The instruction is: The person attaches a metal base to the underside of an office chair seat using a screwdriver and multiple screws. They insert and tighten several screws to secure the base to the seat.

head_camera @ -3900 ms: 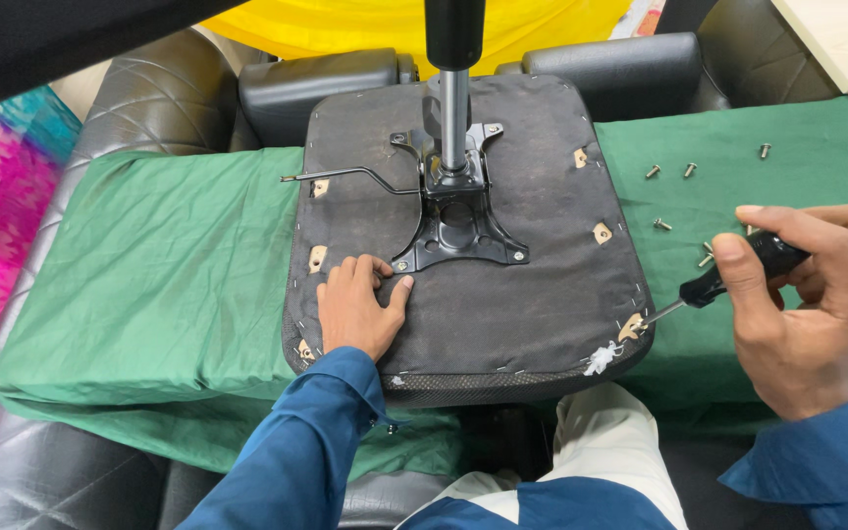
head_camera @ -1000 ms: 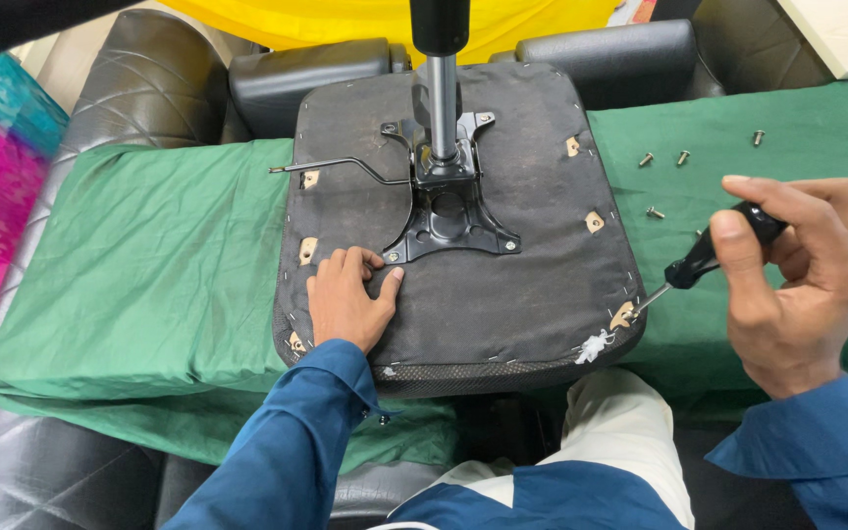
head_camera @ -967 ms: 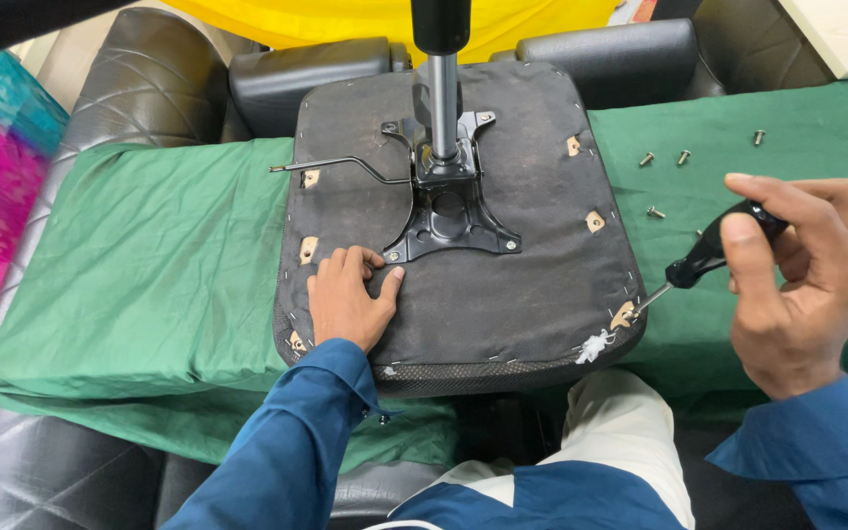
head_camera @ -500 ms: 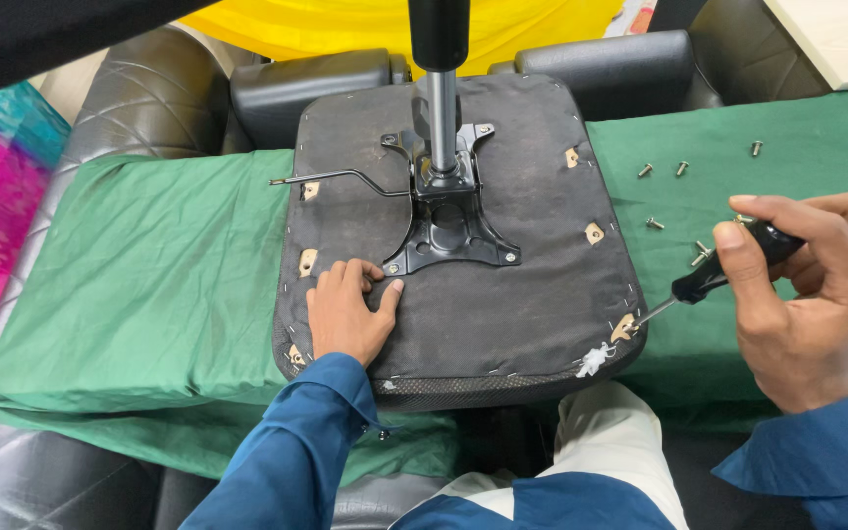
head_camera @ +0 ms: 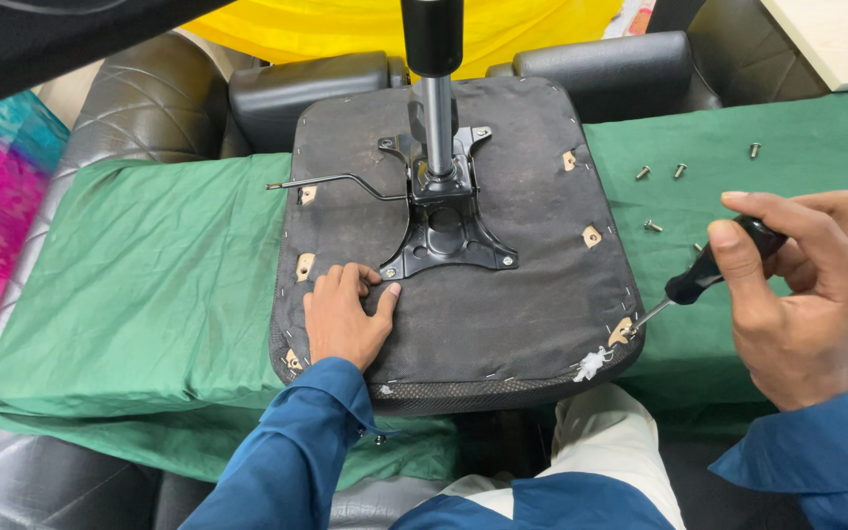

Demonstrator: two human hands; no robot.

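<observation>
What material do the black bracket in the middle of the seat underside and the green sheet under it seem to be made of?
The bracket looks like black painted or coated metal: thin, rigid, stamped shape, slight sheen, bolted at the corners. The green sheet looks like woven cloth, probably cotton: matte, with soft folds and wrinkles.

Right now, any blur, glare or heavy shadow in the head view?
Head view: even, soft light, no glare; upturned chair seat, left hand and screwdriver in right hand sharp; dark out-of-focus shape across top-left corner.

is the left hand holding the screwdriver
No, the left hand lies flat on the upturned seat base, while the right hand holds the black-handled screwdriver.
</observation>
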